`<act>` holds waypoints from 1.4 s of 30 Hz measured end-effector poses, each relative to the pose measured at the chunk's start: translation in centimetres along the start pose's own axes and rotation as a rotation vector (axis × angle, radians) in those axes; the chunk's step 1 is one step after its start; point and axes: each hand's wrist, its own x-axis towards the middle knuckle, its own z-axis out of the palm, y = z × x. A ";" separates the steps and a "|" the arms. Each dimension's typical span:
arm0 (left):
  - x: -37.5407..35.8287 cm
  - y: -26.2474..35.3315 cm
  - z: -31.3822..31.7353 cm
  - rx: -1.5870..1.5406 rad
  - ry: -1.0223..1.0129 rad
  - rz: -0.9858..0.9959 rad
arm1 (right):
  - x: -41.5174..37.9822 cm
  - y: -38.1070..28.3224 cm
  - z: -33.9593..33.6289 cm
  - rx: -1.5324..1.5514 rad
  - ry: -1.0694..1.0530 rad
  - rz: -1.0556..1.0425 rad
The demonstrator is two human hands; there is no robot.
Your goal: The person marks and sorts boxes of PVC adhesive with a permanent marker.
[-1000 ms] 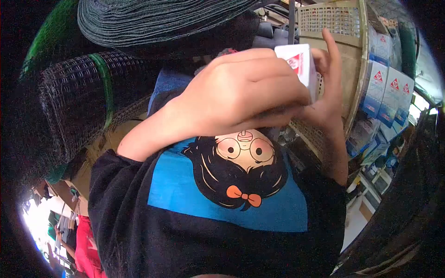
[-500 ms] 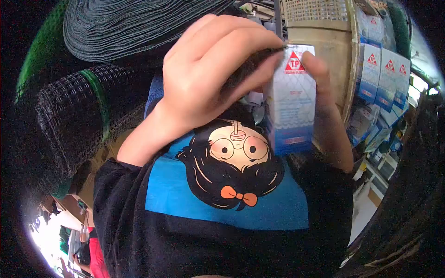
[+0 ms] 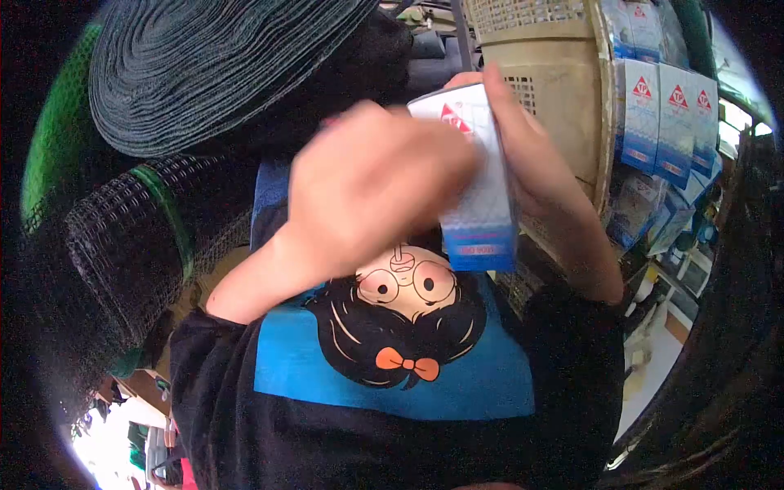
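A tall white and blue carton box (image 3: pixel 480 220) with a red triangle "TP" logo is held in my right hand (image 3: pixel 531 147). The thumb lies along its upper right edge and the other fingers are mostly behind it. My left hand (image 3: pixel 376 175), blurred by motion, is closed with curled fingers and covers part of the box's left and front side. Whether it touches the box or grips something small is hidden. Below the hands is my black shirt (image 3: pixel 343 449) with a blue cartoon print.
A large roll of dark netting (image 3: pixel 220 65) stands at upper left, above a roll of black mesh (image 3: pixel 122 237) with a green tie. A beige plastic basket (image 3: pixel 563 90) is behind the box. Several similar cartons (image 3: pixel 674 114) stand at right.
The box has moved left and tilted. My left hand has come away from the box's top corner, moving down across its front with fingers curled. My right thumb points upward along the edge.
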 end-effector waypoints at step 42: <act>-1.2 0.8 1.9 -0.178 -0.021 0.025 | -0.8 -1.5 -0.7 0.361 0.058 0.151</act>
